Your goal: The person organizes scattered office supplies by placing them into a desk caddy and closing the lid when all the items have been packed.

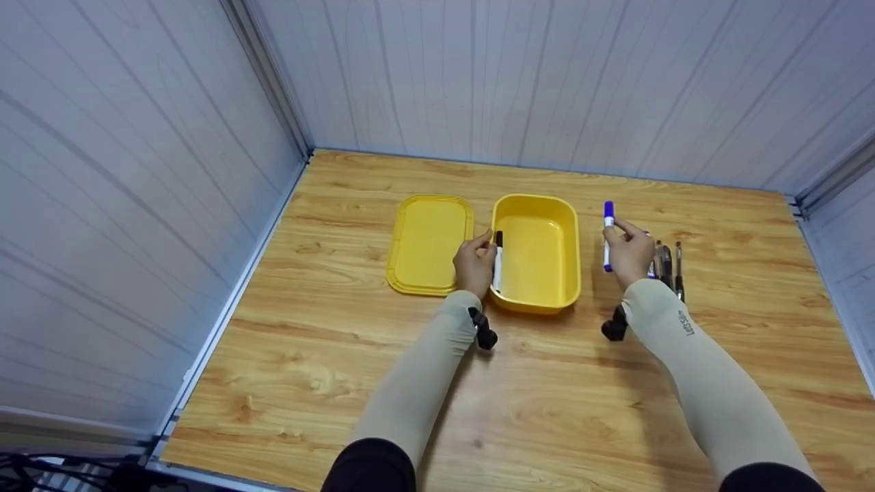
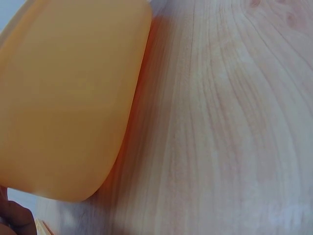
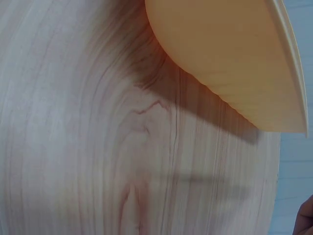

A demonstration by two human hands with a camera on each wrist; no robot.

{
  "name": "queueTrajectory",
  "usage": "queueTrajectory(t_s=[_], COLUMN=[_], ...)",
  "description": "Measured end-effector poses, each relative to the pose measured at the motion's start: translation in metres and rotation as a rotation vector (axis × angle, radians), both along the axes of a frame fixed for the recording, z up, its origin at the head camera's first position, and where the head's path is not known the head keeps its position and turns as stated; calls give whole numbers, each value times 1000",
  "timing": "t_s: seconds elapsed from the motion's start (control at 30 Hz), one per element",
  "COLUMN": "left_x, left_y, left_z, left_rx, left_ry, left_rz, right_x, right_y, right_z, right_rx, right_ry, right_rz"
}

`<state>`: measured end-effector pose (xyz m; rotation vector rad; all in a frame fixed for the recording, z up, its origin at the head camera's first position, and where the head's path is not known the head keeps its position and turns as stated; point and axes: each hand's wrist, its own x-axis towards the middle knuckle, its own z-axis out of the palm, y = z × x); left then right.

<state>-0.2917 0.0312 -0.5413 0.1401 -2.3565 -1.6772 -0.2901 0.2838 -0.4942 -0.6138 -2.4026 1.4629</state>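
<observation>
A yellow plastic box [image 1: 540,304] stands uncovered on the wooden table, and its side wall [image 2: 73,98] fills much of the left wrist view. My left hand [image 1: 473,266] holds the box's left rim with thumb and fingers; part of that hand [image 2: 14,215] shows below the box in the left wrist view. Inside, along the left wall, lies a white marker with a black cap [image 1: 498,263]. My right hand [image 1: 630,256] pinches a white marker with a blue cap [image 1: 608,222], cap pointing away, to the right of the box.
The yellow lid [image 1: 431,242] lies flat left of the box. Right of my right hand are several dark pens [image 1: 666,263], with another blue-and-white marker [image 1: 651,270] partly hidden by the hand. Pale panel walls [image 1: 437,82] border the table at the back and sides.
</observation>
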Motion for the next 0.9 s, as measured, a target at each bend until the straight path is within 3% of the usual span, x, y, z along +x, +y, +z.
queueTrajectory(t_s=[0.27, 0.9], left_x=[-1, -2], left_y=[0, 1], left_z=[1, 1], left_rx=[-21, 40], left_ry=[-3, -39], left_rz=[23, 13], right_x=[-1, 0], right_y=[-6, -13], right_z=[1, 3], right_rx=[-17, -25], right_ry=[11, 4], right_rz=[9, 53])
